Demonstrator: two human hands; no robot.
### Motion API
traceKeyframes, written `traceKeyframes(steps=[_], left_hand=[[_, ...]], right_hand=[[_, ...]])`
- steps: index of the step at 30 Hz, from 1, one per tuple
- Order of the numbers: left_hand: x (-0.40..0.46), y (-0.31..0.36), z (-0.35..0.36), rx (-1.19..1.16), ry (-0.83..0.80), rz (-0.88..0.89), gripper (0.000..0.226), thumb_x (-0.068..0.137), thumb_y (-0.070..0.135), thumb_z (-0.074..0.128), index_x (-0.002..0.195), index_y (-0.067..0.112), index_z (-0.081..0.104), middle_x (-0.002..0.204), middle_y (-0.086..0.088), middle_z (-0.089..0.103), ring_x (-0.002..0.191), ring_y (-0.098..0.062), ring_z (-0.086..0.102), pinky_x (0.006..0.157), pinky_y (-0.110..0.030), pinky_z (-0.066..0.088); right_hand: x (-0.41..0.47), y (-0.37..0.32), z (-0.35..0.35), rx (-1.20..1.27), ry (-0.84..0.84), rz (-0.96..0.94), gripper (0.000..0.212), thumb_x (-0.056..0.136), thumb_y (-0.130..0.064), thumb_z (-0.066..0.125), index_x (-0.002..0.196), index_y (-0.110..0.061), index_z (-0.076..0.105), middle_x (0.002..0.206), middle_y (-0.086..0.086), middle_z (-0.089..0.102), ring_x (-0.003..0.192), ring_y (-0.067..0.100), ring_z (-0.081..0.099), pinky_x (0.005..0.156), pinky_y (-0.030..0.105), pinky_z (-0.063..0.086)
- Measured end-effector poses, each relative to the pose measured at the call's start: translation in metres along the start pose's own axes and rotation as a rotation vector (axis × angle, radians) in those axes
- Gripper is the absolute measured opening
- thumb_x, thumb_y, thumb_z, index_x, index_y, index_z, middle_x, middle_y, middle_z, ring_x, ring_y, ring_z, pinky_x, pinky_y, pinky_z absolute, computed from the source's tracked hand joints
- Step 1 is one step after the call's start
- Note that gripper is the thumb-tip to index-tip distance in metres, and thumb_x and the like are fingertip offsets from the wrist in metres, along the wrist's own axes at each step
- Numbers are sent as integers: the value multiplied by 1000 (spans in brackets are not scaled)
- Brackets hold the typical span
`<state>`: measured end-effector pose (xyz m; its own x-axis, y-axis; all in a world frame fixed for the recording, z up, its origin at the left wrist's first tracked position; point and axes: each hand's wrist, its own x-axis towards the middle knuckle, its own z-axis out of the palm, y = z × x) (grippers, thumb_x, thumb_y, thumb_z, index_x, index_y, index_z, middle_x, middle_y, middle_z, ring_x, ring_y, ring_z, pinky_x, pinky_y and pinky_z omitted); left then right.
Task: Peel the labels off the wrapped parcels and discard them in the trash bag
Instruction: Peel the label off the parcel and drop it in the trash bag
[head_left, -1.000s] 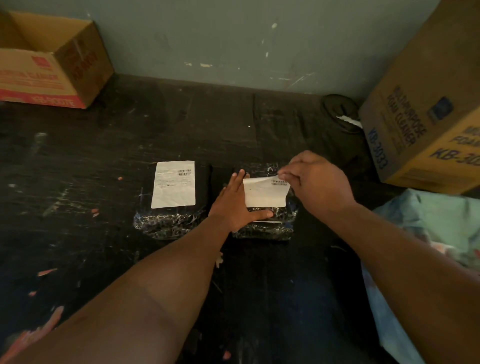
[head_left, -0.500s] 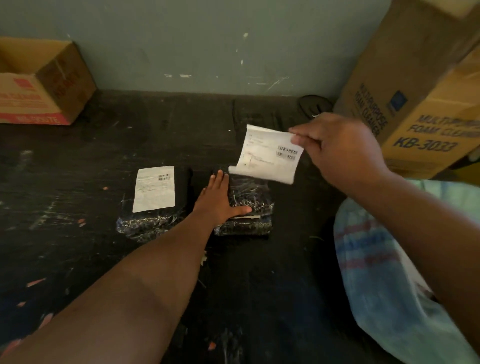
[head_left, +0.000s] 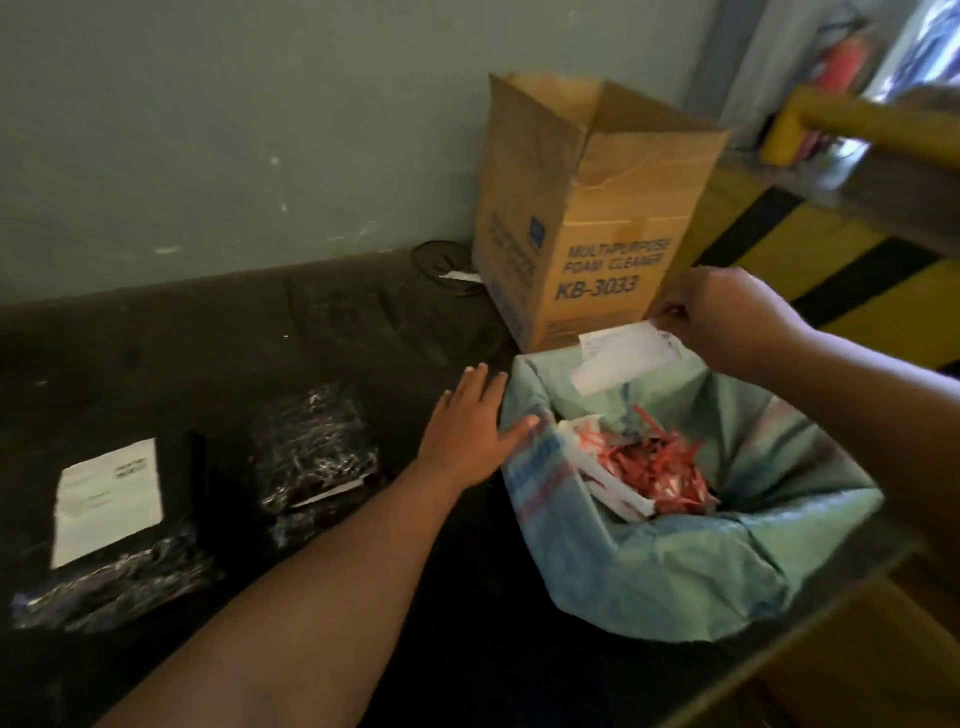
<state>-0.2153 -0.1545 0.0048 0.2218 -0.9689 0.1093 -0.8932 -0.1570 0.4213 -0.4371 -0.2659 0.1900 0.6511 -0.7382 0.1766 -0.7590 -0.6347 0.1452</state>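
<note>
Label (head_left: 621, 358): pinched at its right end by right hand (head_left: 727, 322) fingers, long axis sideways, hung over bag (head_left: 675, 566). Left hand (head_left: 470, 431): fingers spread flat, thumb touching bag rim. Box (head_left: 597, 218) just behind.

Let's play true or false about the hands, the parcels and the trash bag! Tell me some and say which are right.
1. The right hand holds a peeled label over the trash bag. True.
2. Both parcels are bare. False: the left parcel wears a label; only the right parcel is bare.
3. The left hand touches the bag's rim. True.
4. The bag is empty. False: red scraps lie inside.
</note>
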Motion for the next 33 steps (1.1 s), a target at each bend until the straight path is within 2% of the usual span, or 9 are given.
traceKeyframes(steps=[2,4,8,12,16,22,25,27,33], left_hand=[[8,36,13,-15,-2,122,76,98,64,45,157,18,33,168,-8,19,156,-23,12,123,-47,21],[13,61,26,-27,-28,180,72,99,61,46,156,18,37,167,-8,23,155,-23,15,122,-43,21],[14,84,48,-2,-108,133,73,100,63,40,158,19,32,168,-9,17,156,-23,9,124,-45,12],[12,85,57,-38,-128,71,73,101,62,38,159,19,28,170,-9,10,157,-22,-1,126,-44,1],[11,84,59,-29,-121,74,70,101,60,38,158,19,31,170,-10,8,157,-22,-3,126,-42,1],[12,83,59,88,-165,113,66,103,54,35,159,20,29,170,-10,10,157,-20,-6,125,-40,-5],[13,81,61,119,-184,141,63,105,53,33,158,20,31,170,-9,11,157,-19,-5,124,-38,-7],[14,80,62,117,-172,151,62,105,52,31,157,19,35,169,-10,15,157,-19,-2,125,-38,-6],[12,79,61,87,-156,149,65,101,53,28,154,18,42,166,-9,23,156,-19,4,125,-37,-3]], right_hand=[[-13,28,5,-66,-28,68,14,88,-16,61,86,-18,74,94,4,70,88,25,64,76,37,54],[-27,51,6,10,-76,162,16,89,-17,59,88,-19,74,91,3,68,85,24,62,72,35,51],[-53,83,16,51,-148,306,22,91,-15,55,104,-18,73,96,8,68,89,29,64,67,33,47],[-72,95,31,-42,-167,313,34,93,-18,62,127,-17,62,119,4,67,102,21,67,79,32,58],[-77,109,42,13,-195,418,17,91,-16,62,105,-11,70,96,7,69,85,23,68,70,36,59],[-76,123,51,123,-195,477,23,90,-19,51,98,-13,72,91,10,69,85,30,66,70,41,56],[-76,122,55,115,-186,452,20,92,-16,61,109,-16,72,101,5,71,87,22,69,68,33,58],[-77,123,59,169,-161,472,29,90,-11,66,118,-16,68,110,4,69,90,20,69,60,26,54],[-72,131,72,188,-195,487,16,88,-15,67,103,-12,72,92,2,65,73,13,63,50,20,45]])
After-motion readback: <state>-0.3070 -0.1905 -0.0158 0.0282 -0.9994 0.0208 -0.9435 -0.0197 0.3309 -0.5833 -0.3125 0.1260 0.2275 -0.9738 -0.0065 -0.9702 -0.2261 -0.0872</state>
